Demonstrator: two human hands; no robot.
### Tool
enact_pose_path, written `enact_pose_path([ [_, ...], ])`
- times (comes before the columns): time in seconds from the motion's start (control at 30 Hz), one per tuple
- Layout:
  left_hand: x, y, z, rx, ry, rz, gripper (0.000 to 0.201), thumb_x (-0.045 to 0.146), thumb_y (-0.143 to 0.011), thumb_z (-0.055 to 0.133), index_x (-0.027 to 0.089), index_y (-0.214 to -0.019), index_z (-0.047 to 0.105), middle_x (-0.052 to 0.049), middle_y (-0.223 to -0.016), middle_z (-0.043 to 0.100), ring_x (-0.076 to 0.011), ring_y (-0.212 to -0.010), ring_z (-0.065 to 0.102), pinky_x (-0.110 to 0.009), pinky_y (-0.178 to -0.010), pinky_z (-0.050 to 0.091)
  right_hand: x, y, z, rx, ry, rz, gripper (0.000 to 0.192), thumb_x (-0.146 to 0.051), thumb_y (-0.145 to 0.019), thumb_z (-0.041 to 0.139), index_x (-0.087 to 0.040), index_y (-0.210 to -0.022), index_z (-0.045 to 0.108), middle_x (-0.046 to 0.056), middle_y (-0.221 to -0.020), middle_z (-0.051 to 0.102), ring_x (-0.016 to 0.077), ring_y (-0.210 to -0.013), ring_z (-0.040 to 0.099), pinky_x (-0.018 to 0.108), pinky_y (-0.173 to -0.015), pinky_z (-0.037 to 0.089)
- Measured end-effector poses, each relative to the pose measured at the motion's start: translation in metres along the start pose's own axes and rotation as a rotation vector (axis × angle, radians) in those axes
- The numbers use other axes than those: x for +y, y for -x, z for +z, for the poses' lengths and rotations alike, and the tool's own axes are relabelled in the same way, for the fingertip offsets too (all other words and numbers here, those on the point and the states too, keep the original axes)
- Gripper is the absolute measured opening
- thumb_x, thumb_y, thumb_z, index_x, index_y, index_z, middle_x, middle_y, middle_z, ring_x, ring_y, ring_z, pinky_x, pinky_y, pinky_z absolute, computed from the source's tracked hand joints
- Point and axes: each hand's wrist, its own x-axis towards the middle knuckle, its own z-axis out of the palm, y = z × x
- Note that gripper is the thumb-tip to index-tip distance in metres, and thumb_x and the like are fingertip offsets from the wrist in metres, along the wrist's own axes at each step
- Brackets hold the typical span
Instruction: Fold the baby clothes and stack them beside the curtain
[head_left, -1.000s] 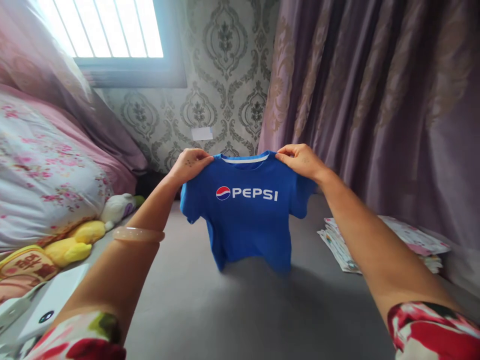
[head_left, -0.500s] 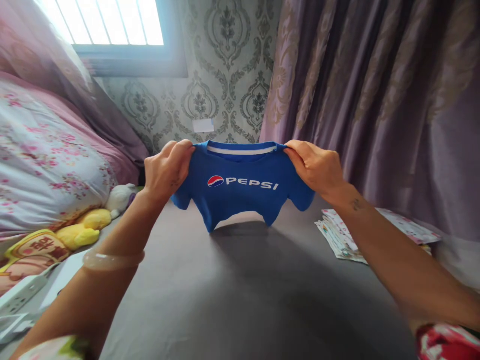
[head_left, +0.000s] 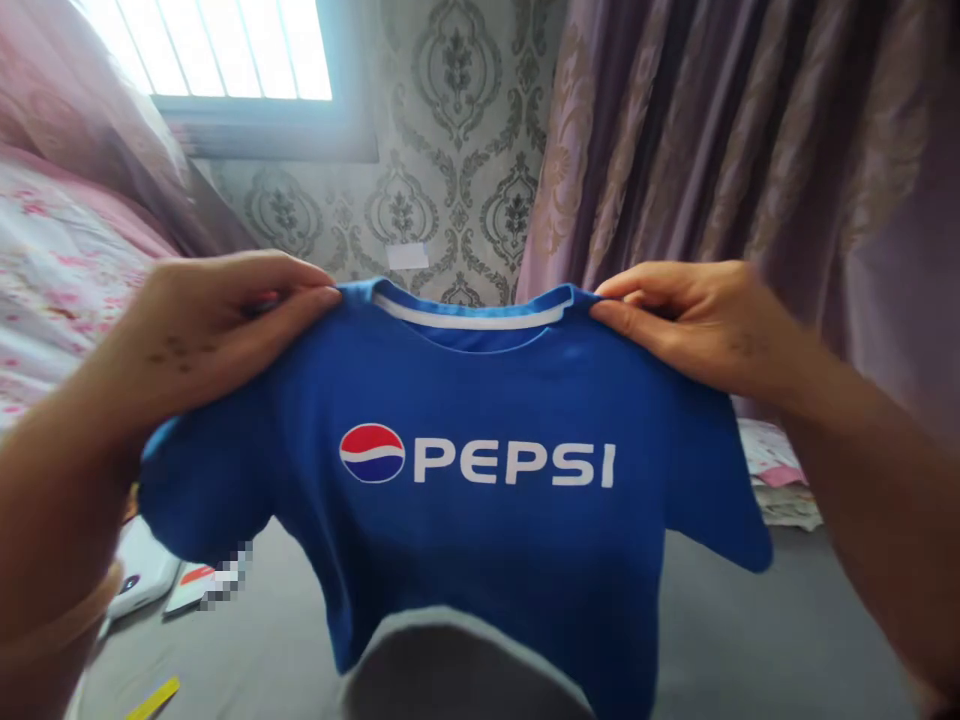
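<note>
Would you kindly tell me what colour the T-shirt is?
The T-shirt is bright blue with white lettering, seen best in the head view.

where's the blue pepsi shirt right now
In the head view the blue Pepsi shirt hangs centre frame, held up by its shoulders between the left hand and right hand.

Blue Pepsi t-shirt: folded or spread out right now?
Spread. The blue Pepsi t-shirt hangs open, front and both sleeves showing, pinched at the shoulders by the left hand and right hand.
</note>
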Motion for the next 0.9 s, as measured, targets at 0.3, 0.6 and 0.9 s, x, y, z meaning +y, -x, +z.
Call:
enact_pose_path([
  [0.3,-0.108,0.065,0.181,-0.796,0.173,-0.012,0.039,0.048,-0.091,0.040,0.019,-0.088,0.067,-0.004,-0.083,0.071,-0.0179,-0.076,0.063,-0.024,-0.067,0.046,0.116,0.015,0.145,-0.537,-0.010,0.130,0.030,-0.041,-0.091,0.050,-0.021,-0.096,0.072,0.003,-0.098,0.074,0.0208,-0.090,0.066,0.030,-0.080,0.048],
  [0.6,-0.138,0.139,0.275,-0.954,-0.148,-0.078,0.039,0.041,-0.099,0.024,0.021,-0.101,0.058,-0.011,-0.100,0.069,-0.0238,-0.090,0.065,-0.029,-0.071,0.042,0.175,0.072,0.261,-0.709,0.371,0.255,0.035,-0.041,-0.100,0.034,-0.026,-0.113,0.063,0.008,-0.107,0.071,0.0241,-0.101,0.066,0.029,-0.077,0.045],
  [0.9,-0.164,0.124,0.298,-0.948,-0.136,-0.085,0.037,0.042,-0.098,0.027,0.022,-0.097,0.058,-0.009,-0.098,0.068,-0.0219,-0.086,0.063,-0.029,-0.074,0.042,0.197,0.052,0.284,-0.744,0.446,0.179,0.036,-0.040,-0.102,0.031,-0.027,-0.116,0.061,0.008,-0.111,0.070,0.0241,-0.102,0.065,0.029,-0.076,0.043],
])
